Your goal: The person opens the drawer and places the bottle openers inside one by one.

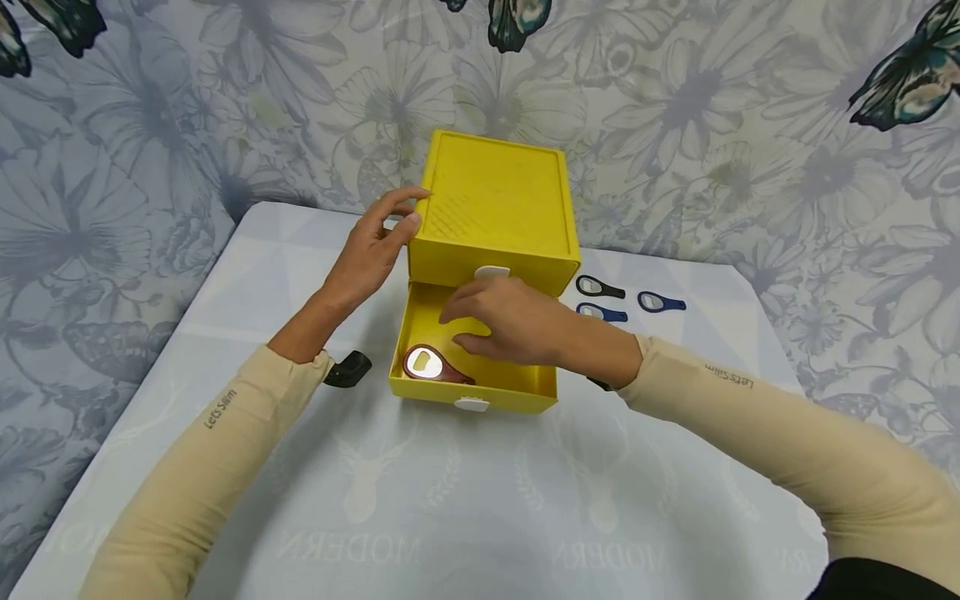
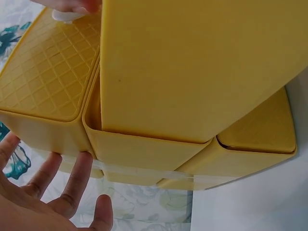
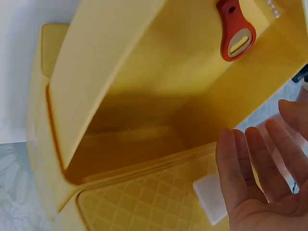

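Observation:
A yellow drawer box point(image 1: 498, 192) stands toward the back of the table, its middle drawer point(image 3: 159, 62) pulled out. Inside that drawer, near its front left corner, lies a dark red bottle opener point(image 1: 435, 365) with a pale metal plate. My left hand point(image 1: 371, 246) rests its fingertips on the box's left side, near the top; the left wrist view shows its fingers spread along the yellow casing. Over the pulled-out drawer hovers my right hand point(image 1: 517, 321), fingers loosely bent and nothing between them. It is close to the white knob point(image 3: 210, 198) of the upper drawer and partly covers the drawer's interior.
Right of the box lie a black bottle opener point(image 1: 600, 287), a blue one point(image 1: 662, 302) and another blue one point(image 1: 603, 312) partly behind the right hand. The white table point(image 1: 480, 492) extends in front. A flower-patterned cloth point(image 1: 675, 133) forms the background.

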A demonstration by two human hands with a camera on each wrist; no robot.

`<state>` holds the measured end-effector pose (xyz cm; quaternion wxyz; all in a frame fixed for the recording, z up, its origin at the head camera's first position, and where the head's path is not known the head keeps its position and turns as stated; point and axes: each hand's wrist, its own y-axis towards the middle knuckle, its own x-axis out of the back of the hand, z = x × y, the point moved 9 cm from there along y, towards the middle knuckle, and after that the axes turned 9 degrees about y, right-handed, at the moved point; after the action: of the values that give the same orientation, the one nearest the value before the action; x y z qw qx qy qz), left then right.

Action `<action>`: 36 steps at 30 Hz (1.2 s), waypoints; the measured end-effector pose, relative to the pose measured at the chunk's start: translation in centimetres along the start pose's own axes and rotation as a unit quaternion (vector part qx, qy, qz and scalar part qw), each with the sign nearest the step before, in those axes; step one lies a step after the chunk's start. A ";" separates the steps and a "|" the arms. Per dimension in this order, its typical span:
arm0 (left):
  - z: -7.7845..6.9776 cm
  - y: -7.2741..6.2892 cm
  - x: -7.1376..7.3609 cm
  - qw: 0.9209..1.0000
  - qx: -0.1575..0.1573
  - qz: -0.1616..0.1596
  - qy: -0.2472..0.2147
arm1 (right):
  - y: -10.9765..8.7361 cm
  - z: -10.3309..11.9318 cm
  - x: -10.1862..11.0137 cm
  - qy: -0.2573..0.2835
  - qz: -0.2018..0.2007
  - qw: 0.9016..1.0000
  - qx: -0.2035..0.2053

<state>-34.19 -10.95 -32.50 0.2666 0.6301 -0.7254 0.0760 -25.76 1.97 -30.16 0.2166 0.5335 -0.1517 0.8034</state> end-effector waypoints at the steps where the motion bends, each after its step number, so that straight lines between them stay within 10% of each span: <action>1: 0.0 0.0 0.0 1.000 0.000 0.000 -0.002 | -0.2 0.0 0.3 0.001 -0.007 1.000 0.004; 36: -0.1 0.0 -0.2 1.000 0.003 0.000 -0.012 | -8.0 -3.0 7.9 0.058 -0.159 0.986 0.001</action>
<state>-34.13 -10.73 -32.50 0.2560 0.6321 -0.7280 0.0705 -26.69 11.76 -23.96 0.3497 0.5033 -0.0511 0.7885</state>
